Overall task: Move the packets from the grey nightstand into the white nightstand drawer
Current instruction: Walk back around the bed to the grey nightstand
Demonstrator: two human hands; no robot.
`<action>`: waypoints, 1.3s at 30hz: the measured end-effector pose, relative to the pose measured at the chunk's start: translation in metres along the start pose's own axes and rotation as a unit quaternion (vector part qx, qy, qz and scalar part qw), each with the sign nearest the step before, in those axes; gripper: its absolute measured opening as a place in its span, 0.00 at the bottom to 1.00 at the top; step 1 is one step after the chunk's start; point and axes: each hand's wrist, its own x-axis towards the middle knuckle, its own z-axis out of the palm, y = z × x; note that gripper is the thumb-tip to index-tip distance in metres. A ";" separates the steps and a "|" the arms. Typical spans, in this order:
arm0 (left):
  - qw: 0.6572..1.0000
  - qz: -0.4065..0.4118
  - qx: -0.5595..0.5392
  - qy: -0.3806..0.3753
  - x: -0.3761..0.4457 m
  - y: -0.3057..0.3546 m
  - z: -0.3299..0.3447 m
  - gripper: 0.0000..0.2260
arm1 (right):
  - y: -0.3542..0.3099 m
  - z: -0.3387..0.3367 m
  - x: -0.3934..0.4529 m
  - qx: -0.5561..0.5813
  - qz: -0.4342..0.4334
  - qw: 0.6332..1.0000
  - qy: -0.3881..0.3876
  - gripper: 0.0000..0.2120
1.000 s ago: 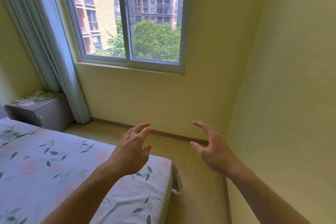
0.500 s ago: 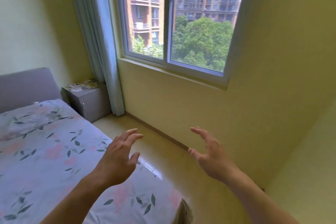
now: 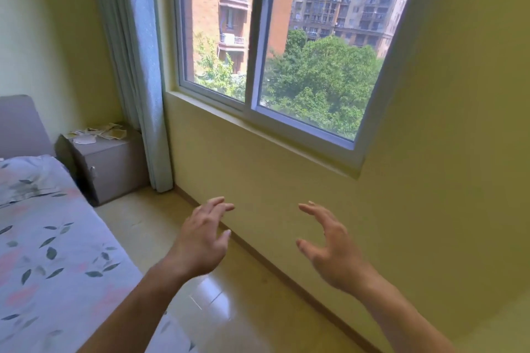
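Over in the far left corner, between the padded grey headboard (image 3: pixel 17 126) and the pale blue-grey curtain (image 3: pixel 137 66), a squat grey nightstand (image 3: pixel 111 169), small handle on its front. Strewn across its top, a loose scatter of flat yellowish and white paper packets (image 3: pixel 99 133), some overlapping, too small to count or read. No white nightstand anywhere in view. Down front, both arms raised above the glossy tan floor (image 3: pixel 218 295), well apart from the nightstand. Left hand (image 3: pixel 200 241): back to the camera, fingers spread and gently bent, thumb out to the right, gripping nothing. Right hand (image 3: pixel 329 249): palm turned inward toward the left one, fingers fanned and lightly hooked, likewise holding nothing. A clear gap between the two, no contact with anything. Along the left edge, a bed with a lilac sheet printed with grey leaves and pink blossoms (image 3: pixel 51 252), matching pillow (image 3: pixel 25 178) up against the headboard. Straight ahead, a white-framed sliding window (image 3: pixel 255 51) set in the yellow wall (image 3: pixel 444 180), green treetops and brick and grey apartment blocks outside. Brown skirting board (image 3: pixel 286 275) at the foot of the wall, just under the hands.
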 end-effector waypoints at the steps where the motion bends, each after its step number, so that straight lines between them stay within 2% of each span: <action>1: 1.000 0.003 -0.003 -0.005 0.020 0.009 0.007 0.22 | 0.011 -0.012 0.015 -0.003 0.009 1.000 0.009 0.31; 7: 1.000 0.008 0.009 -0.014 0.128 0.023 0.036 0.23 | 0.059 -0.044 0.125 0.009 0.013 1.000 0.004 0.30; 19: 0.987 -0.140 0.060 0.055 0.318 -0.041 0.065 0.22 | 0.115 -0.028 0.407 -0.002 -0.082 0.990 -0.115 0.30; 24: 0.961 -0.236 0.098 0.102 0.333 -0.084 0.037 0.22 | 0.071 0.025 0.512 0.005 -0.168 0.966 -0.194 0.30; 30: 0.912 -0.350 0.130 0.170 0.314 -0.158 -0.020 0.21 | -0.010 0.118 0.594 0.032 -0.270 0.921 -0.278 0.30; 34: 0.887 -0.399 0.131 0.191 0.328 -0.220 -0.050 0.21 | -0.052 0.182 0.652 0.043 -0.302 0.903 -0.304 0.31; 39: 0.880 -0.417 0.113 0.195 0.378 -0.320 -0.097 0.20 | -0.100 0.257 0.739 0.035 -0.303 0.900 -0.313 0.31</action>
